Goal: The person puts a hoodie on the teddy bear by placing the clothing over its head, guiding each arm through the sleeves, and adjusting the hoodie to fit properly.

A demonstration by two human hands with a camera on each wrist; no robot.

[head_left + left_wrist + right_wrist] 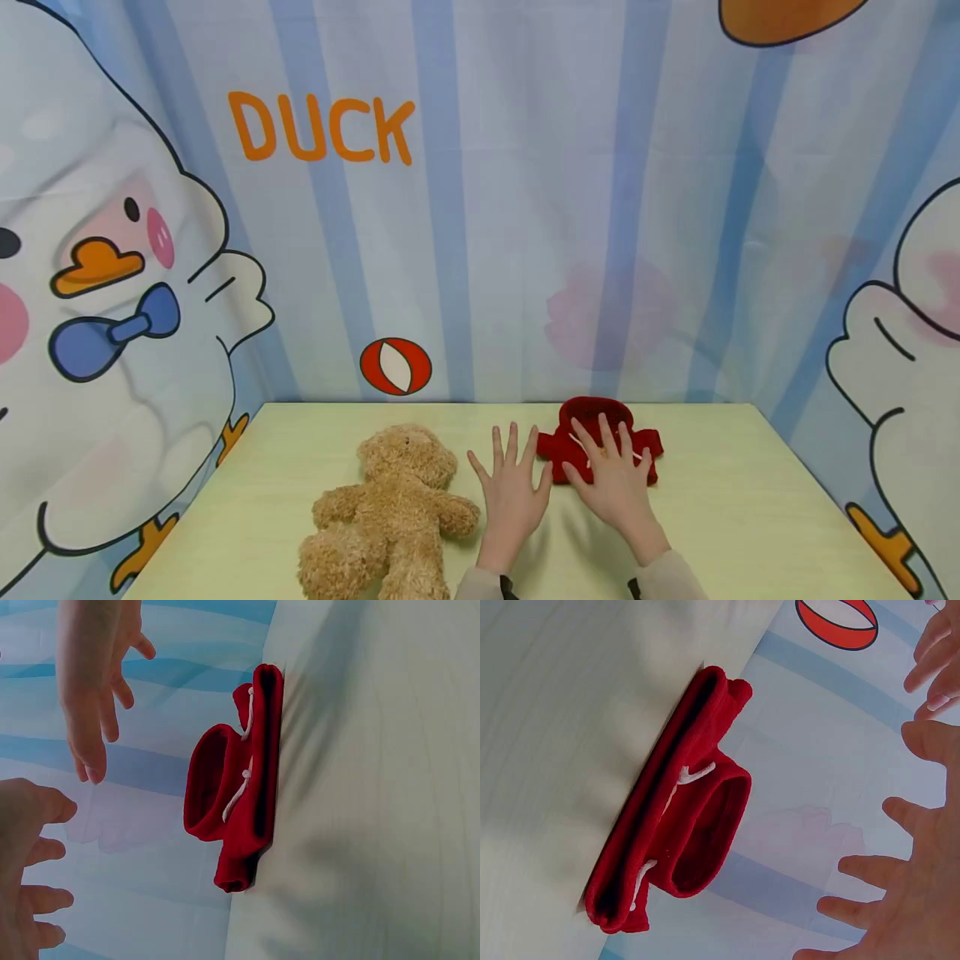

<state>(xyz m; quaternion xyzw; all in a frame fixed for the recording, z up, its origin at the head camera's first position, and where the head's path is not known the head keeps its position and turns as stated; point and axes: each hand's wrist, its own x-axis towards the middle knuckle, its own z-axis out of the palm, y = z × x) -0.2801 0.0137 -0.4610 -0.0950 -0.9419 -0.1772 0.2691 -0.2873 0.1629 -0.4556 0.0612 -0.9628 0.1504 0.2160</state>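
A small red hoodie (645, 446) with white drawstrings lies at the back of the table, its hood toward the curtain. My right hand (617, 487) hovers over it with fingers spread, covering part of it in the head view. To its left my left hand (513, 497) is held up, fingers also spread, holding nothing. Both wrist views show air between the hands and the red hoodie (255, 772), whose bottom opening faces the cameras. Left of my hands a curly tan teddy bear (405, 508) lies undressed on the table, its legs partly cut off by the frame.
The pale yellow table (750, 517) ends at the back against a blue striped curtain (510, 208) with printed ducks and the word DUCK. Shadows of the hands fall on the tabletop in front of the hoodie.
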